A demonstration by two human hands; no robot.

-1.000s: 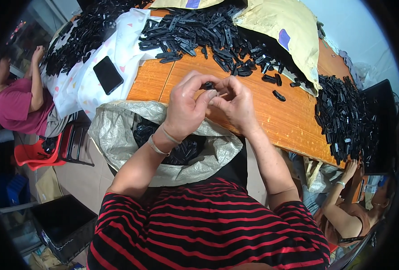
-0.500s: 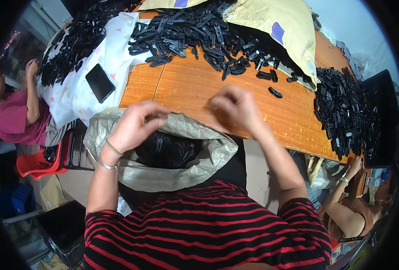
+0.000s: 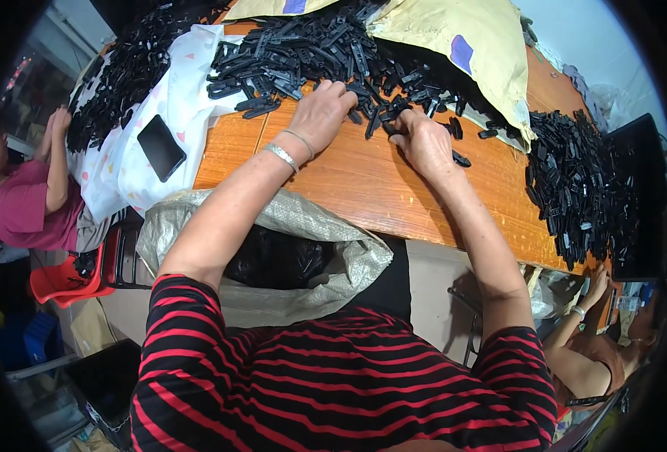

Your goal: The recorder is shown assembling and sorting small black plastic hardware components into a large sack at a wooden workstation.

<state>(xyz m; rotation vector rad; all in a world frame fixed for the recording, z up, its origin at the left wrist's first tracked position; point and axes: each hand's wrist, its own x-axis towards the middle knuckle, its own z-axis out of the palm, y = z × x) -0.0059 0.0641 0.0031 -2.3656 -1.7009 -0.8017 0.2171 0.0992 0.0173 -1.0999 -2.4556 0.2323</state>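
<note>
A large heap of black plastic clip-like pieces (image 3: 273, 64) lies across the far side of the wooden table. At its near edge my left hand (image 3: 323, 117) bends its fingers down over the pieces; its fingertips and whatever they grip are hidden. To the right, my right hand (image 3: 426, 143) has thumb and forefinger closed on a black plastic piece (image 3: 391, 129) at the edge of the heap. Below my left forearm, a woven sack (image 3: 356, 267) gapes open at my lap, with a black plastic bag (image 3: 281, 258) inside.
A dark phone (image 3: 161, 148) rests on a patterned white sheet (image 3: 134, 169) at left. Yellowish sacking (image 3: 491, 56) covers part of the far heap. Another black pile (image 3: 567, 188) lies right, beside a black tray (image 3: 638, 200). Two people (image 3: 28, 196) (image 3: 589, 354) sit at the sides.
Both hands have moved away from me: the left from above the sack to the heap, the right forward to the pieces, where its fingers have closed on one.
</note>
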